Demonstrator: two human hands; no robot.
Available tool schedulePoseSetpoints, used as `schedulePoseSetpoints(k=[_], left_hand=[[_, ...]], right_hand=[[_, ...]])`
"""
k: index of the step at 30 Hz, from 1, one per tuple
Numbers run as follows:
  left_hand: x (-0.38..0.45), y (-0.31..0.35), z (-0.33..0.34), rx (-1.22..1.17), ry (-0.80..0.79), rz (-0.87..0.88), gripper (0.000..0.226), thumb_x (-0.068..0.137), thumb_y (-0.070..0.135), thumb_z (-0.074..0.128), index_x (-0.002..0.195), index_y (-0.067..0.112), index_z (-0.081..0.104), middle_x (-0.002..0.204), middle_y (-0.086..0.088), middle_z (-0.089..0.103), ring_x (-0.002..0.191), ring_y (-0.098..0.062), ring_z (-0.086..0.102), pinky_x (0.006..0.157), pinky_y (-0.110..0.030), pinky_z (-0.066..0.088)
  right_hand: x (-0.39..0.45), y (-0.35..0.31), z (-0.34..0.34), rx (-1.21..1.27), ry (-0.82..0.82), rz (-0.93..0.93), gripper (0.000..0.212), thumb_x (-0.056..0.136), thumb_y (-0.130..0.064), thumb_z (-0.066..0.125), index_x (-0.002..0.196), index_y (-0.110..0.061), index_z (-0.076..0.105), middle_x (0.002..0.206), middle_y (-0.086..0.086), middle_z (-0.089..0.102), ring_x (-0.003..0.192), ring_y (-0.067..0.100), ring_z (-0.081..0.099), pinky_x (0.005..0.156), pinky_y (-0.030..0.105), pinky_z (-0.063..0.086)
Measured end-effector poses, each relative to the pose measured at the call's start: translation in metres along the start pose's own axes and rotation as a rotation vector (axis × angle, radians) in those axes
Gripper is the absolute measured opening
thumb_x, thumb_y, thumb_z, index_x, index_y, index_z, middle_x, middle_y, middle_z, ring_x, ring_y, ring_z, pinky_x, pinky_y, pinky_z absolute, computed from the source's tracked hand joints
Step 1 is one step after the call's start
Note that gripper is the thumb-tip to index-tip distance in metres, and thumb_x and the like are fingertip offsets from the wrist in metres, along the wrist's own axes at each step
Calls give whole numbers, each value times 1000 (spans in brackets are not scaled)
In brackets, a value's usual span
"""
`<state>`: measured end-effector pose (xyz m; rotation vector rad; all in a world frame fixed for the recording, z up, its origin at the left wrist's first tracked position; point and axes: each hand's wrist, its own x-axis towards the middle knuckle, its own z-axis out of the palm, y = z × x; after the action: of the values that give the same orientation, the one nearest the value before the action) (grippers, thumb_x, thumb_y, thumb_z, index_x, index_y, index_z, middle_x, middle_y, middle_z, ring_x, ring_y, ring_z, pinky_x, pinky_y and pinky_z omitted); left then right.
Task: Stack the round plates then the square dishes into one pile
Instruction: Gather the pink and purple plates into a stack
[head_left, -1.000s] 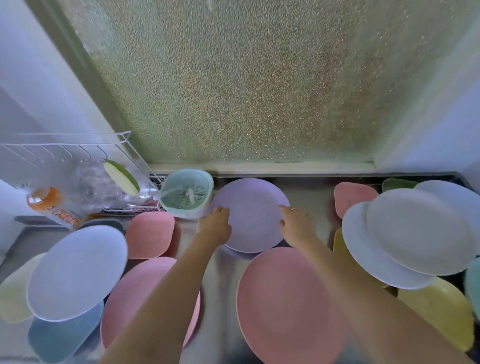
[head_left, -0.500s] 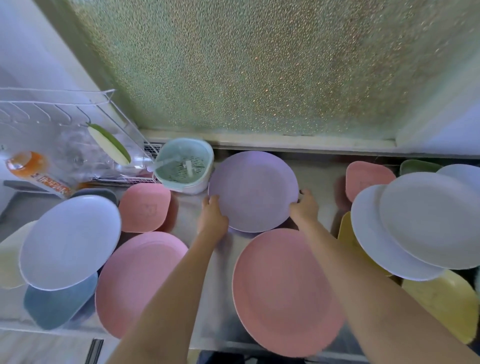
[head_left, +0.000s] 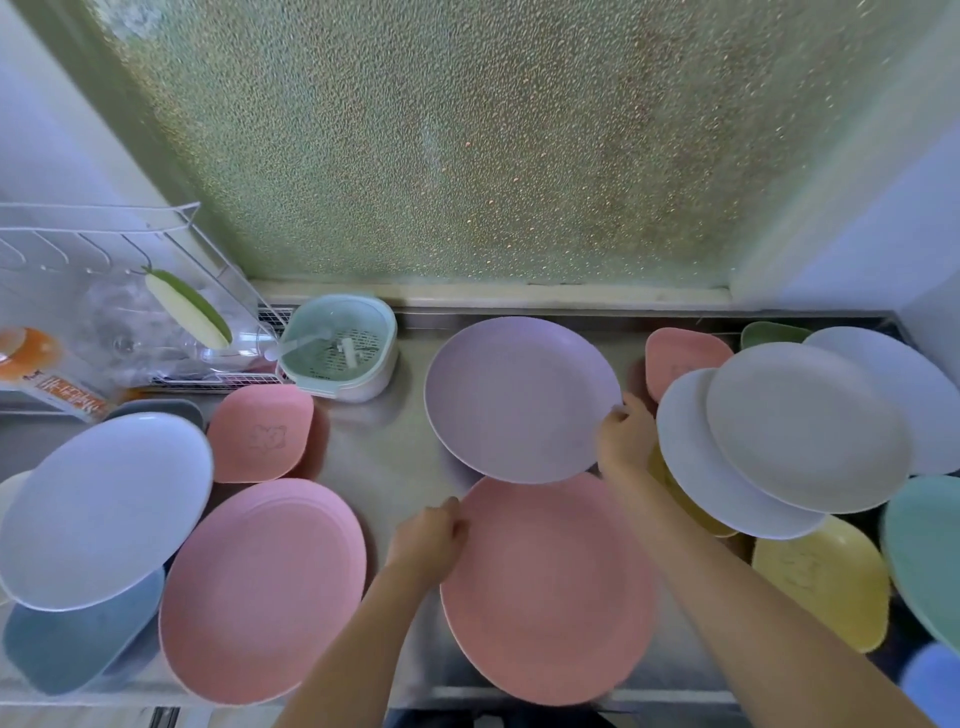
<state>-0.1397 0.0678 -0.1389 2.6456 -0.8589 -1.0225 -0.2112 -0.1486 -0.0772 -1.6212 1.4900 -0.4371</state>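
Observation:
A round lilac plate (head_left: 519, 397) is lifted at the back centre, its near edge over a round pink plate (head_left: 550, 587). My right hand (head_left: 623, 439) grips the lilac plate's right rim. My left hand (head_left: 428, 540) has its fingers closed at the left rim of the near pink plate. Another round pink plate (head_left: 262, 587) lies to the left, beside a round white plate (head_left: 104, 509) that rests on a blue square dish (head_left: 78, 639). A pink square dish (head_left: 262, 431) sits behind them. At the right, round white plates (head_left: 805, 426) overlap yellow square dishes (head_left: 821, 582).
A mint strainer basket (head_left: 340, 353) stands at the back beside a wire dish rack (head_left: 130, 291). A frosted window (head_left: 467, 140) rises behind the steel counter (head_left: 384, 452). At the far right sit a pink square dish (head_left: 680, 356), a green dish (head_left: 769, 335) and a teal plate (head_left: 924, 551).
My left hand has left the lilac plate and dropped to the near pink plate's left rim. My right hand holds the lilac plate alone, now raised over the pink plate's far edge.

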Motion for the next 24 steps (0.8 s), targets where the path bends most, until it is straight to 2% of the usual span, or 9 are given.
schedulePoseSetpoints(k=[5, 8, 10, 12, 15, 17, 19, 21, 24], left_hand=[[-2, -5, -11, -337, 79, -89, 28, 93, 16, 43, 113, 14, 62, 115, -12, 67, 101, -31, 63, 74, -30, 43], [-1, -15, -22, -443, 129, -136, 25, 90, 11, 44, 104, 6, 64, 103, -21, 69, 86, -35, 66, 69, -34, 51], [1, -23, -26, -462, 139, -178, 25, 87, 9, 40, 97, 5, 62, 88, -21, 68, 71, -36, 66, 65, -43, 58], [2, -28, -26, -477, 135, -187, 24, 88, 10, 38, 95, 5, 61, 83, -19, 67, 67, -37, 67, 63, -46, 59], [2, -32, -26, -513, 154, -193, 37, 93, 32, 37, 87, 4, 59, 87, -22, 67, 72, -39, 67, 69, -49, 58], [3, -33, -26, -547, 171, -202, 52, 84, 49, 30, 84, 6, 60, 86, -21, 68, 75, -40, 67, 74, -49, 57], [-1, -30, -30, -560, 179, -203, 56, 79, 52, 27, 83, 7, 60, 86, -21, 68, 76, -40, 67, 76, -47, 57], [-7, -25, -34, -507, 151, -177, 43, 89, 45, 35, 78, 7, 53, 84, -20, 66, 74, -40, 66, 74, -46, 57], [-12, -23, -33, -397, 96, -124, 13, 91, 18, 38, 81, 10, 42, 84, -19, 61, 72, -41, 64, 67, -50, 57]], right_hand=[[-25, 28, -15, 77, 19, -12, 38, 99, -4, 33, 132, -4, 50, 128, 16, 57, 120, 30, 51, 94, 32, 38], [-42, 53, -20, 92, 46, -21, 37, 97, -1, 35, 131, -3, 52, 131, 13, 56, 124, 29, 48, 99, 28, 33], [-50, 70, -20, 69, 48, -8, 37, 97, -2, 35, 131, -2, 52, 134, 14, 55, 125, 30, 47, 102, 30, 32], [-58, 80, -18, 68, 43, 20, 38, 98, -2, 35, 132, -3, 51, 136, 14, 53, 126, 30, 47, 103, 31, 33], [-64, 82, -11, 61, 57, -12, 40, 96, 2, 34, 131, -4, 52, 133, 14, 55, 124, 31, 48, 99, 30, 35], [-65, 83, -5, 13, 61, -71, 41, 93, 4, 34, 126, -7, 56, 123, 16, 59, 115, 34, 51, 90, 29, 36], [-65, 86, 2, -60, 42, -118, 42, 90, 2, 34, 121, -12, 59, 115, 18, 60, 105, 32, 53, 84, 30, 39], [-64, 91, 7, -209, 61, -134, 44, 89, -3, 34, 123, -19, 57, 115, 16, 59, 106, 32, 50, 87, 37, 43], [-61, 100, 3, -570, 28, -129, 48, 92, -10, 37, 137, -26, 45, 127, 16, 52, 119, 37, 42, 98, 45, 38]])
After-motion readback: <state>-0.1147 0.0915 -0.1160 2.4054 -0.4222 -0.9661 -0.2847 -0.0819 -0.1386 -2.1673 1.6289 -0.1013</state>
